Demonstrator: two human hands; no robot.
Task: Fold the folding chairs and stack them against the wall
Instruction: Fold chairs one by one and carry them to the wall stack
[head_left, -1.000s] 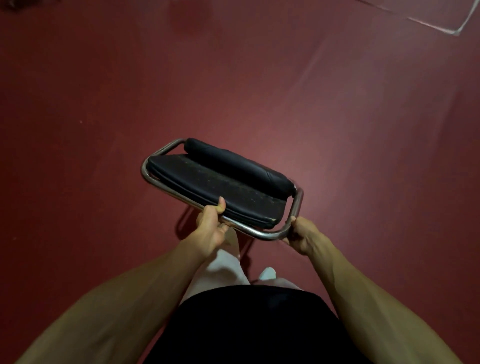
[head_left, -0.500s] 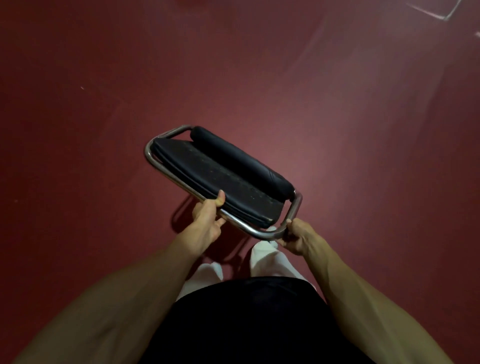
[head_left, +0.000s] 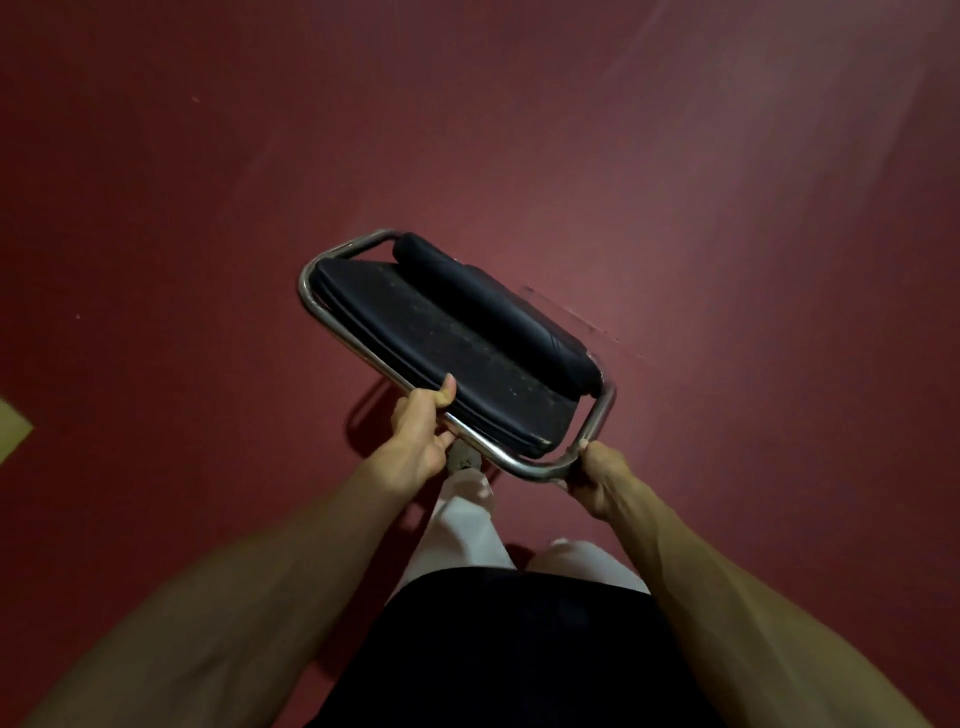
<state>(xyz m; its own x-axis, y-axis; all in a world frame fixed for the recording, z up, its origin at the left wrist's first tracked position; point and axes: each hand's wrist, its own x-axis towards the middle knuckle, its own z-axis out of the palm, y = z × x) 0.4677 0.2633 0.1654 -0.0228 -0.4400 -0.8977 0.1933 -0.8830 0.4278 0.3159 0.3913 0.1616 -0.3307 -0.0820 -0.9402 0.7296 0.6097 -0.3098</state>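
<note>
1. Dark red floor (head_left: 208, 182), viewed from above. A tan patch (head_left: 13, 428) is cut off by the left edge.
2. Folded chair (head_left: 457, 332), carried above the floor with the padding uppermost. Its near rail is clasped by the left hand (head_left: 421, 441), and its near right corner is gripped by the right hand (head_left: 597, 483).
3. Against the frame half a second earlier, both grips are unchanged. The tan patch has entered view, and the left trouser leg (head_left: 467, 519) is now placed forward.
</note>
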